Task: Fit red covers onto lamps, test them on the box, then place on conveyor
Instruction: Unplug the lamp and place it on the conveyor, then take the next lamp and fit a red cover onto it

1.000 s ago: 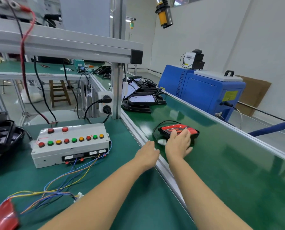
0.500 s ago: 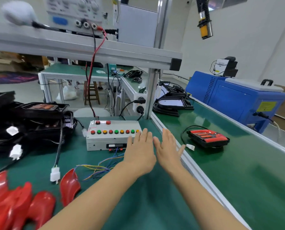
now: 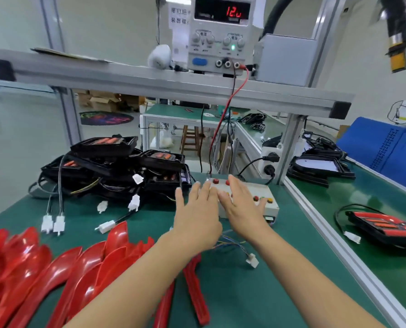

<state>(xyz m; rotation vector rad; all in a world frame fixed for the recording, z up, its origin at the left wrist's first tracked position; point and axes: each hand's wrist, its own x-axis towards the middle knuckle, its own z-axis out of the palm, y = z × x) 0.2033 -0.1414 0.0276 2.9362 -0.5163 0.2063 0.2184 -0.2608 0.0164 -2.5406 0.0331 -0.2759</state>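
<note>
My left hand (image 3: 198,216) and my right hand (image 3: 241,204) reach forward side by side over the green bench, fingers straight, holding nothing. They hover in front of the white test box (image 3: 266,197) with coloured buttons and hide much of it. A covered lamp (image 3: 384,227) with a red cover, black cable and white plug lies on the conveyor belt (image 3: 363,245) at the right. Several black uncovered lamps (image 3: 116,166) with wires are heaped at the back left. Several loose red covers (image 3: 62,275) lie at the front left.
A power supply (image 3: 217,34) showing a red 12 stands on the aluminium shelf (image 3: 173,86) overhead. Coloured wires with a white plug (image 3: 253,260) trail from the box. Black lamp housings (image 3: 318,166) sit further up the conveyor beside a blue machine (image 3: 382,147).
My right hand let go of the covered lamp on the conveyor. Both hands swung left, now in front of the test box. The view turned left, showing the lamp heap and red covers.
</note>
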